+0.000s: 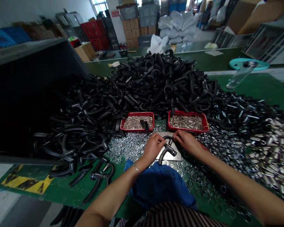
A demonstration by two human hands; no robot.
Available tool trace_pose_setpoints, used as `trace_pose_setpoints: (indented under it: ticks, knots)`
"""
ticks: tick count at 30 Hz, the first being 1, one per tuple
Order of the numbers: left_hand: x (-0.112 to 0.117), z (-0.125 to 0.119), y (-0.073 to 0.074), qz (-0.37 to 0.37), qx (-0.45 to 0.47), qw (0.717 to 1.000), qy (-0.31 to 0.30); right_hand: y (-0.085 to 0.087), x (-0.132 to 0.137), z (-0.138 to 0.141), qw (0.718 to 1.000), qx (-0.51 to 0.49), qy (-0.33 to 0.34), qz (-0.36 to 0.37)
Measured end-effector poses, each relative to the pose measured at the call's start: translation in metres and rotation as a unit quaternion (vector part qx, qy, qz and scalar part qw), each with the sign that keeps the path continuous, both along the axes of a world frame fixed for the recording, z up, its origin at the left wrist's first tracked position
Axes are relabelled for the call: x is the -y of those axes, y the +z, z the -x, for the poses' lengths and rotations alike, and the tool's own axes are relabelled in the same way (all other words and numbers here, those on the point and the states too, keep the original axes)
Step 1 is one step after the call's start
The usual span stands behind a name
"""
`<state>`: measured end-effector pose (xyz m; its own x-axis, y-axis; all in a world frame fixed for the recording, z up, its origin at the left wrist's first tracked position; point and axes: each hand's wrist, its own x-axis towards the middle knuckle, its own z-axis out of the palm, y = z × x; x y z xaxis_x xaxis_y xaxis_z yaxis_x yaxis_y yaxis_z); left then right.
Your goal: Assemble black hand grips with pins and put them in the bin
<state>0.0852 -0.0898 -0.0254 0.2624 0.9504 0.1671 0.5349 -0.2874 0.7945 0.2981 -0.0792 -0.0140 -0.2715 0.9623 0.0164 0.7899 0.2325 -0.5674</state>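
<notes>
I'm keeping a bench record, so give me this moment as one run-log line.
left hand: gripping black curved part | right hand: at its upper curve | below: metal plate | beyond: two red trays

From my remote seat, I see satin black plastic on the curved handle [165, 154], dull smooth metal on the plate [177, 157], glossy plastic on 2 trays [206, 123], shiny metal washers [127, 145], matt blue cloth [161, 183] and a smooth green surface [271, 86].
</notes>
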Motion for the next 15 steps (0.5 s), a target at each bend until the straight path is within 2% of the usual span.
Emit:
trace_pose_setpoints:
  ticks: [3, 7, 10, 12, 15]
  knots:
    - [0.002, 0.0, -0.001, -0.017, -0.016, 1.0, 0.0, 0.005, 0.004, 0.007, 0.996, 0.086, 0.001, -0.025]
    - [0.005, -0.002, 0.001, -0.038, -0.046, 0.998, 0.001, 0.012, 0.004, 0.017, 0.969, 0.22, 0.075, -0.09]
    - [0.007, -0.003, 0.003, -0.05, -0.072, 0.996, -0.002, 0.014, 0.003, 0.011, 0.962, 0.222, 0.12, -0.101]
    - [0.009, -0.003, 0.002, -0.048, -0.075, 0.996, 0.001, 0.014, 0.007, -0.004, 0.969, 0.193, 0.112, -0.108]
    - [0.01, -0.003, 0.0, -0.039, -0.068, 0.997, 0.014, 0.015, 0.029, -0.037, 0.973, 0.181, 0.03, -0.136]
